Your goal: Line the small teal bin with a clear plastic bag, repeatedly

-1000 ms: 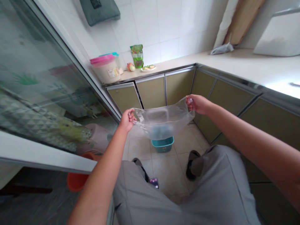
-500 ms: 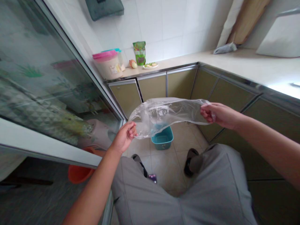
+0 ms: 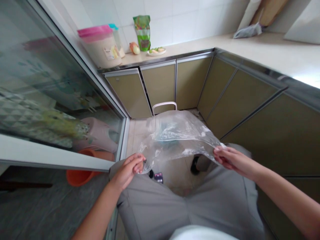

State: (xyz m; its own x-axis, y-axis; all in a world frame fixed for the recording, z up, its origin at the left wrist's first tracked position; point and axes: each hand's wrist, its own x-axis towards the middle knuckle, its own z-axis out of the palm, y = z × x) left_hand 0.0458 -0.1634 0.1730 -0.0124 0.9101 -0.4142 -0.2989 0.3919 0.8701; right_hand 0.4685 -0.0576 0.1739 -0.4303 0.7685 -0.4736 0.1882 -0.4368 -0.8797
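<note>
A clear plastic bag (image 3: 175,128) is stretched out wide between my two hands, above the floor and in front of my knees. My left hand (image 3: 131,168) is closed on one edge of its mouth. The opposite edge is pinched in the fingers of my right hand (image 3: 230,159). Through the film a bluish shape shows faintly, the teal basin seen more plainly before. Behind the bag rises a white curved bar (image 3: 163,104); what it belongs to is hidden.
On the counter (image 3: 197,41) stand a pink-lidded container (image 3: 100,48), an onion (image 3: 134,48), a green pouch (image 3: 143,33) and a small plate of food (image 3: 156,51). Cabinets (image 3: 157,81) line two sides. A glass door (image 3: 60,83) is at left, with an orange bucket (image 3: 80,176) beyond.
Both hands have lowered the bag towards my knees, and it now billows away from me, covering the teal basin. The view has tilted down, and the white bar has come into sight.
</note>
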